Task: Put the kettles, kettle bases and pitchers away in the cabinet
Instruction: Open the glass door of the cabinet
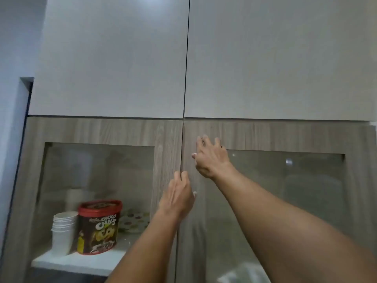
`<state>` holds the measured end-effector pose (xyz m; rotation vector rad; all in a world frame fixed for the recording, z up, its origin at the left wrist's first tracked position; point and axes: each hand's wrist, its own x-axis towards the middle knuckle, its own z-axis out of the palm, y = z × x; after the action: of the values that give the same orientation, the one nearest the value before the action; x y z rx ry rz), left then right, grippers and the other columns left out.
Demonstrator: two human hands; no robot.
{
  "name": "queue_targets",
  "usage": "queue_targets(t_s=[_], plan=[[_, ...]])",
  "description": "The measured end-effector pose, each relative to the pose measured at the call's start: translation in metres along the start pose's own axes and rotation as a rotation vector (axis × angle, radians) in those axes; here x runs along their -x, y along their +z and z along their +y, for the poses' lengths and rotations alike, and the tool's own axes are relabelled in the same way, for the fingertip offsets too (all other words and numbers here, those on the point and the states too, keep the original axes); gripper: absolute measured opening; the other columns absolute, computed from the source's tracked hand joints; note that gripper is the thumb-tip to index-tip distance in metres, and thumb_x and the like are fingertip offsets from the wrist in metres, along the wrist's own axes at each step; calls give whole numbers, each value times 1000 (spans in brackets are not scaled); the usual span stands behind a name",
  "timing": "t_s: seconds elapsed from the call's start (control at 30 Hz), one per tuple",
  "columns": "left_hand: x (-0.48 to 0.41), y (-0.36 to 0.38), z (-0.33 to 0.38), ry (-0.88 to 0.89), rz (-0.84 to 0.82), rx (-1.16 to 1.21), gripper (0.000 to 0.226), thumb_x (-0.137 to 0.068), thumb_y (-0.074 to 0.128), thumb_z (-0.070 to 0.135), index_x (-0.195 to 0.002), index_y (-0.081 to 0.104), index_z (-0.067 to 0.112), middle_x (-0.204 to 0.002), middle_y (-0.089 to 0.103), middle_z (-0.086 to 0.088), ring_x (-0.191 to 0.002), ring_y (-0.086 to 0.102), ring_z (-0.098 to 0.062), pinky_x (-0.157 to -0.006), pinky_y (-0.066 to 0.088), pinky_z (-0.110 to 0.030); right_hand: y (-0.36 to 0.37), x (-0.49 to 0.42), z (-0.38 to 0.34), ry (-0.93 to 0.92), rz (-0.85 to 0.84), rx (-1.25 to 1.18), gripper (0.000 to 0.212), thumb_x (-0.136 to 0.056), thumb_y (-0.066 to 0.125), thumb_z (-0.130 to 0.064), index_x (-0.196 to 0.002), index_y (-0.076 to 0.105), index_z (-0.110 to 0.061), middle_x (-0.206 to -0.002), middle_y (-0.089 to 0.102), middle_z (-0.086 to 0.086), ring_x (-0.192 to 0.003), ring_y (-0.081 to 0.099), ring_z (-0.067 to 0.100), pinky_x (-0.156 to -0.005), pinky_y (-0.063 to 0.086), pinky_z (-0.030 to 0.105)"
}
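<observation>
- Two glass-paned wooden cabinet doors [167, 144], shut.
- Left grip [179, 198] released, fingertips [176, 177] at their seam.
- Right grip [212, 158] released, splayed on right door [265, 137].
- Choco Chips tub [100, 227], paper cups [63, 231] inside.

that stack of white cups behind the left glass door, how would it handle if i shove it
The stack of white cups looks like thin disposables, so probably very light and easy to crush. It is tall and narrow, so a high push would likely tip it.
</observation>
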<state>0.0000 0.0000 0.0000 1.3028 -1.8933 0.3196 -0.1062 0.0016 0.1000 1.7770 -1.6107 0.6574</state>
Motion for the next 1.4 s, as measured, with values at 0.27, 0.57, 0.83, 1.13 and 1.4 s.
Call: queue_targets(t_s=[0.27,0.57,0.83,1.13,1.4], plan=[[-54,16,-9,-87,117,137,57,-87,72,31,-127,35,14,-118,41,-7,-100,59,-31,-79,49,-38,19,-64,-3,3,57,96,82,-95,47,-30,-157,-5,-13,-165,-6,2,-137,25,37,-100,34,53],[-55,6,-8,-194,96,183,93,-78,79,38,-146,18,17,-128,39,-8,-105,56,-30,-87,51,-42,-16,-75,-15,19,80,-165,68,-76,60,-31,-135,35,-7,-134,37,11,-113,47,36,-93,47,46],[37,1,-17,-373,-236,643,54,-59,86,57,-89,68,16,-90,75,-1,-81,71,-18,-65,57,-38,-53,-15,-37,72,308,-218,74,-79,65,-50,-135,36,-12,-139,36,7,-120,42,34,-91,43,49],[174,-22,22,-370,-220,578,37,-76,77,23,-109,61,16,-97,68,6,-87,63,-12,-55,45,-14,-16,193,-70,344,126,-338,109,-84,56,-58,-155,-12,-11,-164,-13,11,-145,15,45,-107,38,56],[263,-55,76,-403,-402,563,15,-70,75,25,-76,66,14,-93,75,-10,-93,70,-27,-60,46,-26,-89,270,-68,578,99,-431,103,-77,63,-47,-151,8,-3,-142,32,22,-123,37,42,-89,47,46]])
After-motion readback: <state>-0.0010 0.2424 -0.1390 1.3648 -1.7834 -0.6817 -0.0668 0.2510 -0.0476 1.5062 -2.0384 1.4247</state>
